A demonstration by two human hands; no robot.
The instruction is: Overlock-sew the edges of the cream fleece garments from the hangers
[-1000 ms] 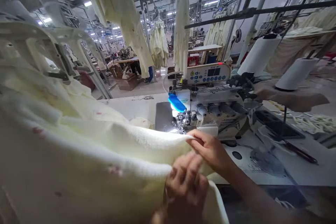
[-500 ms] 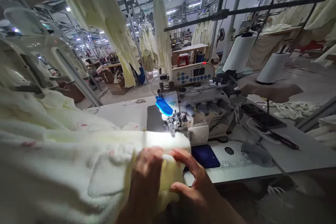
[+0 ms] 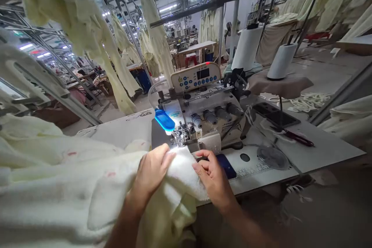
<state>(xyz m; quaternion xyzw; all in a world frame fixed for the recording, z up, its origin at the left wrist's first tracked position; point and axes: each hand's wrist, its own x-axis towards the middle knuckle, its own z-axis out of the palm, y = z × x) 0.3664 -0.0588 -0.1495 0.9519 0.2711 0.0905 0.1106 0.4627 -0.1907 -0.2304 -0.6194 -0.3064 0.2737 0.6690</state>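
Note:
A fluffy cream fleece garment (image 3: 116, 178) with a rounded pocket-like patch and small pink marks spreads over the left of the table. Its edge lies at the lit needle area of an overlock sewing machine (image 3: 203, 114). My left hand (image 3: 152, 168) is closed on the fleece just left of the needle, thumb along the top. At the right edge of the cloth, my right hand (image 3: 211, 172) pinches the fabric between thumb and fingers. Below and between both hands a paler yellowish side of the cloth hangs over the table's front edge.
Two white thread cones (image 3: 247, 48) stand behind the machine on the right. A pair of dark red thread snips (image 3: 298, 137) and a dark phone-like slab (image 3: 274, 114) rest on the table (image 3: 328, 143). Cream garments (image 3: 87, 27) hang overhead at the left.
My hands have moved apart and now hold the cloth's edge up near the needle. The folded yellowish part has dropped below them. The view has shifted slightly right.

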